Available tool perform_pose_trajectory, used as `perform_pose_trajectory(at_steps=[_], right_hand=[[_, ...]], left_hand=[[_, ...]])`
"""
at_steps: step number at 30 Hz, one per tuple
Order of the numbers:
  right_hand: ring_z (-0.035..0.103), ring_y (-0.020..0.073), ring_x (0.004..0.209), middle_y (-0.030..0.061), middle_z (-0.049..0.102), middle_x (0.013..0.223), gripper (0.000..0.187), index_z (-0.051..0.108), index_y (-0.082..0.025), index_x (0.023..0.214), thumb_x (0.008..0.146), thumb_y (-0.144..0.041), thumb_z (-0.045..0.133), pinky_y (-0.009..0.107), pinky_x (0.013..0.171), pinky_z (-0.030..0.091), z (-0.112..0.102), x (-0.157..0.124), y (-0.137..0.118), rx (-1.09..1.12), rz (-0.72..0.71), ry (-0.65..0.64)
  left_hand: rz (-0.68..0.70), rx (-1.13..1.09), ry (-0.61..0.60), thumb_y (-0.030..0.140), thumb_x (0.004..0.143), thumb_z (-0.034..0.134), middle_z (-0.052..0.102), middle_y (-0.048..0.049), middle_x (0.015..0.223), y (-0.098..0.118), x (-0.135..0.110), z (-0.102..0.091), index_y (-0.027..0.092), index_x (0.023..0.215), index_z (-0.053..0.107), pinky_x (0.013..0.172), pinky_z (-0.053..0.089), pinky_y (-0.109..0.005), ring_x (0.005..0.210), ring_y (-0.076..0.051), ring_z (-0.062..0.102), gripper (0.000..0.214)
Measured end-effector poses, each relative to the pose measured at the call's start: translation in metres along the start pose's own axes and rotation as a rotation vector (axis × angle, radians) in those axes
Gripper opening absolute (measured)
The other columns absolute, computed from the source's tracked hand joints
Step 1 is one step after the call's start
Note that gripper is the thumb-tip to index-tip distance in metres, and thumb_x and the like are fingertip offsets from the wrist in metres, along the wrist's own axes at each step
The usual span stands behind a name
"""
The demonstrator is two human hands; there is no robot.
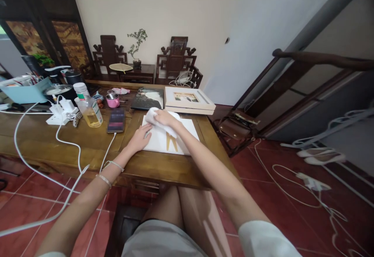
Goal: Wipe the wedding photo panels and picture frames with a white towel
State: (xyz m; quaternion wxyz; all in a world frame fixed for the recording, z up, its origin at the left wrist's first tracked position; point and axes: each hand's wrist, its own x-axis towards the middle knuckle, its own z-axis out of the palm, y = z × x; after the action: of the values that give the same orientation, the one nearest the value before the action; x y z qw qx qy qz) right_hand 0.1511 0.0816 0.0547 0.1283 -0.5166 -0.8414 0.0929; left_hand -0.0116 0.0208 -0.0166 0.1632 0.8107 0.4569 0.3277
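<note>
A white board or panel with a tan shape on it lies flat on the wooden table in front of me. My left hand rests at the board's left edge, its fingers stretched out and holding nothing. Over the upper part of the board, my right hand is closed on a white cloth, which looks like a wipe or paper towel. Part of the cloth hangs down over the board, and my right forearm hides some of the board's right side.
Behind the board are a dark photo panel and a framed-picture box. To the left are a charging phone, a bottle of yellow liquid, a pink cup and a power strip. A chair stands right.
</note>
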Motion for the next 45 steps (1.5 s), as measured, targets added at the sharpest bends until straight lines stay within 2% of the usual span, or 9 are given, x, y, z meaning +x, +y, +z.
perform_pose_trajectory(at_steps=[8,13,18,22,29,33,36,40,45], right_hand=[[0.059,0.0299,0.091,0.017,0.068,0.099,0.033,0.064,-0.011,0.09,0.079,-0.017,0.034,0.037,0.084,0.042,-0.024,-0.079,0.078,-0.006,0.145,0.07],[0.059,0.0275,0.086,0.0106,0.066,0.083,0.022,0.06,-0.019,0.075,0.078,-0.022,0.038,0.037,0.083,0.042,-0.019,-0.149,0.067,0.021,0.05,0.008],[0.058,0.0268,0.093,0.0082,0.065,0.089,0.021,0.061,-0.02,0.077,0.077,-0.023,0.04,0.035,0.084,0.042,-0.022,-0.214,0.05,0.093,-0.068,-0.079],[0.058,0.0272,0.089,0.0082,0.065,0.083,0.021,0.062,-0.02,0.076,0.075,-0.026,0.042,0.036,0.082,0.043,-0.024,-0.202,0.058,0.113,-0.017,-0.056],[0.057,0.0263,0.087,0.01,0.069,0.09,0.024,0.062,-0.018,0.077,0.072,-0.022,0.039,0.035,0.083,0.041,-0.021,-0.091,0.095,0.128,0.081,0.089],[0.057,0.0268,0.091,0.0119,0.069,0.099,0.028,0.063,-0.016,0.083,0.072,-0.02,0.038,0.034,0.084,0.041,-0.02,-0.067,0.101,0.132,0.116,0.129],[0.057,0.0272,0.09,0.0117,0.069,0.092,0.024,0.063,-0.017,0.078,0.072,-0.022,0.04,0.035,0.085,0.04,-0.019,-0.09,0.09,0.126,0.094,0.107],[0.058,0.0266,0.086,0.0071,0.066,0.078,0.022,0.062,-0.02,0.071,0.073,-0.026,0.041,0.037,0.085,0.043,-0.02,-0.159,0.071,0.132,0.032,0.033],[0.059,0.0284,0.096,0.0065,0.068,0.093,0.024,0.067,-0.021,0.08,0.07,-0.026,0.045,0.041,0.088,0.044,-0.027,-0.221,0.072,0.241,0.021,-0.084]], left_hand=[[-0.013,-0.022,0.005,0.024,0.087,0.045,0.054,-0.0167,0.136,-0.001,-0.001,0.004,0.009,0.122,0.06,0.115,0.026,-0.046,0.132,-0.026,0.045,0.04],[-0.02,-0.027,0.01,0.026,0.087,0.045,0.053,-0.0161,0.137,-0.001,-0.001,0.004,0.01,0.122,0.059,0.116,0.024,-0.047,0.133,-0.027,0.044,0.041],[-0.007,0.013,-0.003,0.025,0.087,0.044,0.052,-0.0178,0.137,-0.002,-0.001,0.006,0.008,0.122,0.059,0.116,0.023,-0.047,0.133,-0.026,0.043,0.042],[0.0,0.023,-0.005,0.026,0.087,0.043,0.053,-0.0157,0.137,-0.003,-0.001,0.005,0.011,0.123,0.059,0.115,0.024,-0.047,0.133,-0.025,0.043,0.042],[0.011,0.015,-0.003,0.027,0.087,0.044,0.054,-0.0143,0.136,-0.005,-0.001,0.002,0.012,0.121,0.06,0.115,0.026,-0.045,0.132,-0.024,0.044,0.041],[0.003,0.005,-0.002,0.028,0.087,0.045,0.055,-0.0142,0.135,-0.005,0.0,0.001,0.012,0.121,0.06,0.115,0.027,-0.044,0.132,-0.024,0.044,0.041],[-0.001,0.004,0.005,0.029,0.086,0.046,0.055,-0.0135,0.135,-0.006,0.0,0.002,0.013,0.12,0.061,0.115,0.027,-0.044,0.132,-0.024,0.045,0.04],[-0.004,0.003,0.009,0.027,0.086,0.045,0.055,-0.0146,0.135,-0.004,0.0,0.004,0.012,0.12,0.061,0.115,0.027,-0.046,0.132,-0.024,0.045,0.04],[-0.003,0.013,-0.001,0.026,0.086,0.044,0.054,-0.0151,0.136,-0.003,0.0,0.004,0.012,0.121,0.06,0.114,0.026,-0.048,0.132,-0.025,0.044,0.041]])
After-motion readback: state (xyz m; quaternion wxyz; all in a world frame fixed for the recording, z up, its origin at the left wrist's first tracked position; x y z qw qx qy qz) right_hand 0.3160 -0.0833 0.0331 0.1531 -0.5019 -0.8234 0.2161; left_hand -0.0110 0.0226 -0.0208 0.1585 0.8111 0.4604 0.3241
